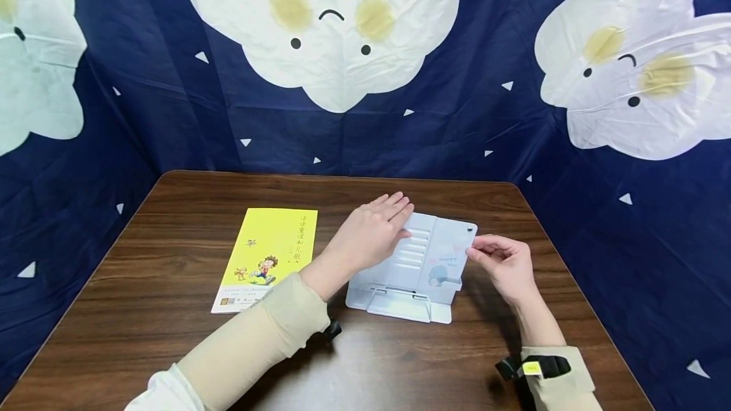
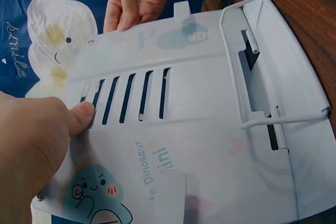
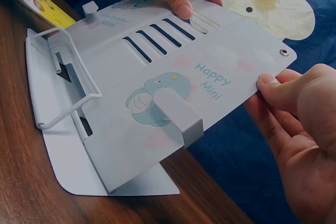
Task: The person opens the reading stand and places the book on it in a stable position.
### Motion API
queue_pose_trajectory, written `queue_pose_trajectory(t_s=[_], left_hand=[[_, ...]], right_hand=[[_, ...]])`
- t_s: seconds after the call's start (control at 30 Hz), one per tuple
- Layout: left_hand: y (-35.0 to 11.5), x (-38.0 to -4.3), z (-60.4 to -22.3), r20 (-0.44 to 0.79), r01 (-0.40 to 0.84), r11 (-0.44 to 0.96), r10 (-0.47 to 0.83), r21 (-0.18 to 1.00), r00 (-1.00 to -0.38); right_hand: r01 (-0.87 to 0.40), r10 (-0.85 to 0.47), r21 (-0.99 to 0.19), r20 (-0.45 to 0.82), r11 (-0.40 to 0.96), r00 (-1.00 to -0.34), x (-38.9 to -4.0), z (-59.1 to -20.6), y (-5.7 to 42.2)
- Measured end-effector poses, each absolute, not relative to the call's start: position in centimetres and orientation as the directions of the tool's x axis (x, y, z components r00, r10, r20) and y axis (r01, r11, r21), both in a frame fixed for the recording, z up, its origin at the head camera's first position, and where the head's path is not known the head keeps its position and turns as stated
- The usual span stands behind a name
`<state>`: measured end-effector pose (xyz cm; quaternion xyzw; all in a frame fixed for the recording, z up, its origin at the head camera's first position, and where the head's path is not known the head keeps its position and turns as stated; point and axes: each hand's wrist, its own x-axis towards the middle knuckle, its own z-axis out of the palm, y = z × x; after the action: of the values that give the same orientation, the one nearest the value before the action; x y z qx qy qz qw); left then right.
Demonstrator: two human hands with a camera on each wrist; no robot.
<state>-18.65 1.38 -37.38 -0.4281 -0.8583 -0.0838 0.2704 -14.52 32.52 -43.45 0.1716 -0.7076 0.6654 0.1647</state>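
Brown wood-grain table (image 1: 154, 271), navy cloud-print backdrop (image 1: 365, 132)

A dark brown wood-grain table (image 1: 171, 240) with rounded far corners carries two things. On its left half a yellow children's songbook (image 1: 274, 233) lies flat, cover up, with a column of Chinese characters, a running cartoon child and a white band along the near edge. Just right of the middle, a pale metal book stand (image 1: 422, 276) rests on its base plate, its slotted panel tilted up.

Bright, even head view, pale glare on the tabletop (image 1: 377, 366), soft shadows, dimmer wrist views
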Motion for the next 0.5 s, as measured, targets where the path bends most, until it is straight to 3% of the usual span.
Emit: queue_pose_trajectory(t_s=[0.23, 0.5], left_hand=[[1.1, -19.1, -37.6, 0.543, 0.781, 0.619, 0.684, -0.081, -0.486], [0.8, -19.8, -38.3, 0.576, 0.799, 0.594, 0.688, -0.098, -0.441]], right_hand=[[-0.461, -0.057, -0.886, 0.463, -0.047, -0.884, -14.3, -43.4, 32.3], [-0.475, -0.049, -0.852, 0.496, -0.222, -0.867, -13.9, -43.2, 31.4]])
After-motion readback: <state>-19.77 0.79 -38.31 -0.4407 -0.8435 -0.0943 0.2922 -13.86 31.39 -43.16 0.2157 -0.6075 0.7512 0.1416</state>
